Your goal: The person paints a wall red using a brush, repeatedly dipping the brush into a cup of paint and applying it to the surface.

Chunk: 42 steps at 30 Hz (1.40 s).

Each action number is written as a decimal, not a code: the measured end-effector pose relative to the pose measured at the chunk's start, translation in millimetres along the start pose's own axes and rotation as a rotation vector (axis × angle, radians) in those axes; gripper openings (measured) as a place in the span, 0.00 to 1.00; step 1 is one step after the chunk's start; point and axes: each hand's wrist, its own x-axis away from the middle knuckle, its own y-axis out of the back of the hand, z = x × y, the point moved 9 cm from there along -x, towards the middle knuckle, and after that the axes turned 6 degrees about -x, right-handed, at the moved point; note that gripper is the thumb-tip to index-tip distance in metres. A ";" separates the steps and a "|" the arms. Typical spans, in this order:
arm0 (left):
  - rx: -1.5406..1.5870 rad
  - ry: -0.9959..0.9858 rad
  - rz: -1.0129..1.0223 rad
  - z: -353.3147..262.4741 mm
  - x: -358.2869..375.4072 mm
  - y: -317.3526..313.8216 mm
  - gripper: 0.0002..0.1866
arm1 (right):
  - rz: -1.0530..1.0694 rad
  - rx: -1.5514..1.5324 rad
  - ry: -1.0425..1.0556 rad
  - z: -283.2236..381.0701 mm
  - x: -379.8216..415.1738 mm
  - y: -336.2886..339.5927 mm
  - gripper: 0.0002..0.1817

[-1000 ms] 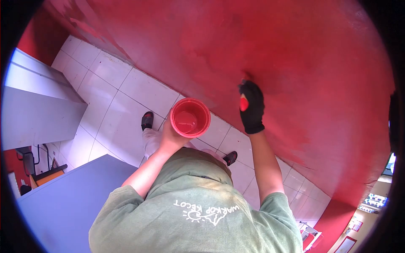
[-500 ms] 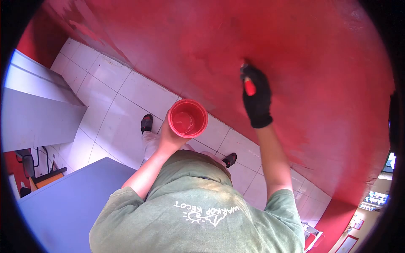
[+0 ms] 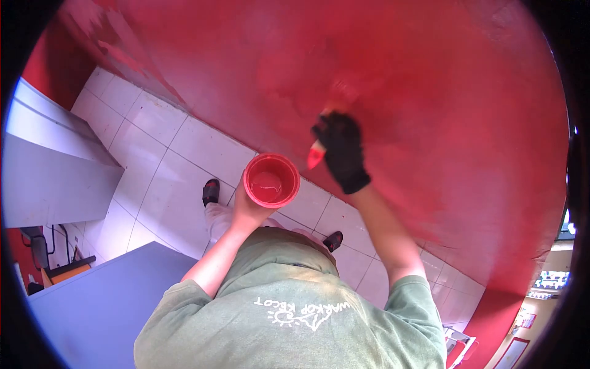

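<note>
My left hand point(image 3: 247, 206) is wrapped round the side of a red cup point(image 3: 271, 180), which has a little red paint at the bottom. My right hand point(image 3: 342, 150), in a black glove, is closed on a paintbrush point(image 3: 316, 154) with a red-tipped handle. The brush's head is blurred and lies close to the red wall point(image 3: 430, 123), above the glove; whether its bristles touch the wall is hard to tell. Streaks of lighter and darker red show on the wall's surface.
White floor tiles point(image 3: 184, 178) run along the foot of the wall. A grey cabinet point(image 3: 55, 178) stands at the left, with a blue-grey surface point(image 3: 117, 301) below it. Two sandalled feet point(image 3: 211, 192) are on the tiles. A white frame point(image 3: 458, 344) is at the lower right.
My right hand has moved left and down along the wall with the brush, its handle now tilted toward the cup. The cup has barely shifted in my left hand.
</note>
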 end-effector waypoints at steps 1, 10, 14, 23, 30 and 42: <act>0.012 -0.009 0.009 0.9 -0.2 0.0 0.42 | 0.108 0.013 0.057 -1.5 18.5 -29.8 0.14; -0.002 -0.010 -0.018 -9.3 5.5 10.0 0.36 | -0.327 -0.170 -0.099 17.1 -66.3 114.0 0.18; -0.026 -0.012 0.018 -13.0 2.6 3.8 0.38 | -0.613 -0.088 0.175 69.2 -97.1 229.6 0.17; -0.014 -0.087 0.117 -30.7 0.9 -5.7 0.36 | -0.035 0.270 0.173 13.3 16.4 11.8 0.11; -0.071 0.059 0.189 5.7 7.0 -5.2 0.35 | 0.111 -0.097 -0.259 -18.8 117.6 -42.1 0.12; -0.074 0.111 0.386 13.5 16.0 -53.8 0.35 | -0.411 -0.191 -0.806 -11.7 189.1 58.2 0.13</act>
